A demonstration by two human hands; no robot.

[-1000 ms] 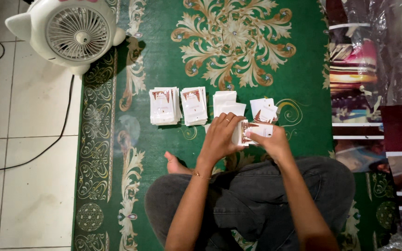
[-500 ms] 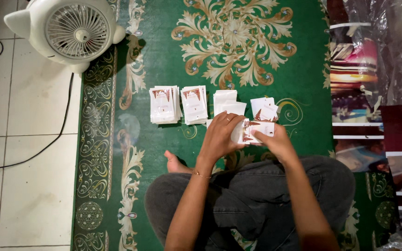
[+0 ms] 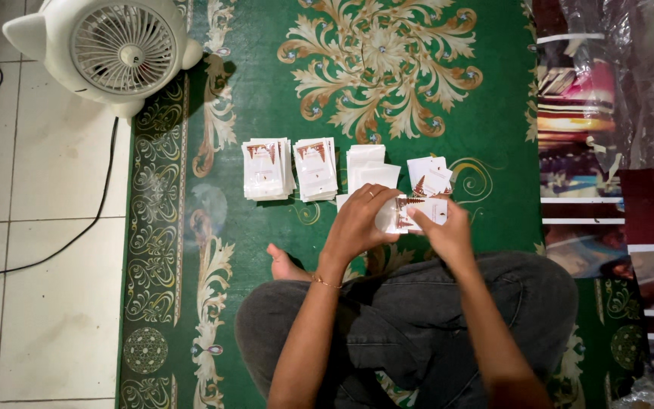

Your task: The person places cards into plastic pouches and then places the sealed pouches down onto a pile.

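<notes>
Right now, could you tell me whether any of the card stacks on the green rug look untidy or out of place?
Yes, slightly. The two left stacks sit fairly square, but the pile at the right is fanned and askew, its cards lying at different angles. The left hand and right hand hold a card just in front of it.

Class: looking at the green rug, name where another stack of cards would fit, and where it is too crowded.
Free: rug beyond the card stacks, and left of them toward the fan. Crowded: the row of stacks and around both hands, left and right, holding a card.
</notes>
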